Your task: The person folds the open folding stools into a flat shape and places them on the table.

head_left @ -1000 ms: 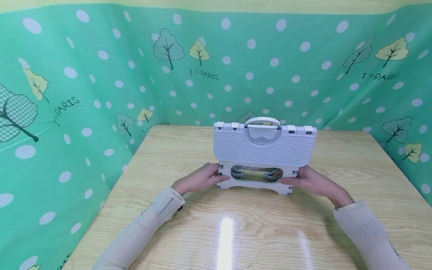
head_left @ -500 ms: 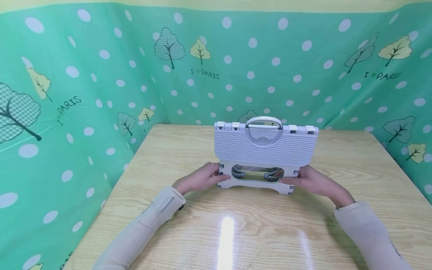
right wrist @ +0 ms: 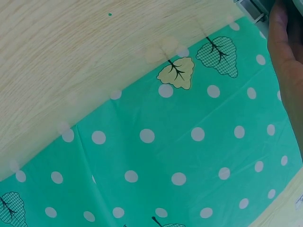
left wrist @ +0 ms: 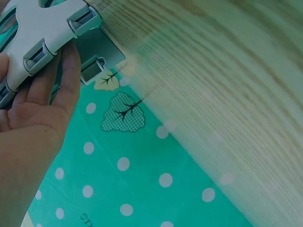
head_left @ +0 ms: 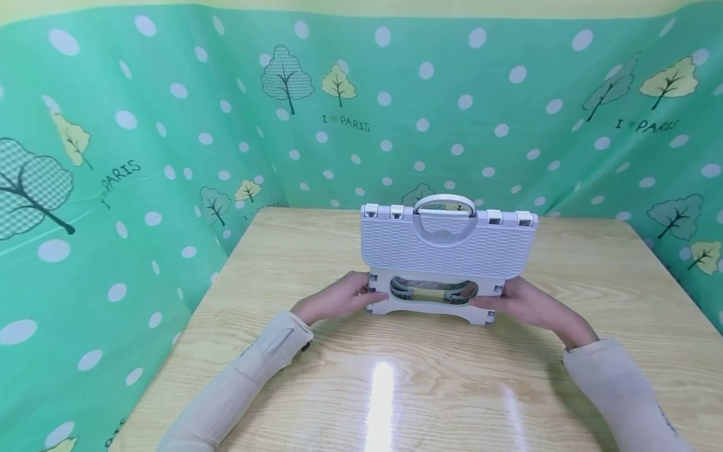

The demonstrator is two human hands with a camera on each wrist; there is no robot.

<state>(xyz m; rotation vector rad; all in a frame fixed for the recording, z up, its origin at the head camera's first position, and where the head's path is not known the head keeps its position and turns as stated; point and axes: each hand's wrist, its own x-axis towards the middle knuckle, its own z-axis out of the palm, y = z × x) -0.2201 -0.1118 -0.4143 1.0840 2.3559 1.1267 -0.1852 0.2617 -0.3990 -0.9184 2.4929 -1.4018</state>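
A pale lavender folding stool (head_left: 395, 248) stands on the wooden table in the head view, its textured top panel hanging down at the front and a curved carry handle (head_left: 446, 199) at its upper edge. At its left side, my left hand (head_left: 336, 298) grips the leg panel (head_left: 426, 307), thumb in front. The left wrist view shows that hand's fingers (left wrist: 71, 71) tucked behind the panel. My right hand (head_left: 533, 306) grips the opposite side, thumb on the panel's front; its other fingers are largely hidden. Only part of the right hand (right wrist: 285, 56) enters the right wrist view.
The light wooden table (head_left: 316, 383) extends around the stool, with a bright light reflection near its front. A green polka-dot curtain (head_left: 186, 150) printed with trees hangs along the back and both sides.
Both hands keep their grip on the stool, which has not visibly unfolded. The whole head view has shifted slightly, stool and curtain drifting a little to the right in it.
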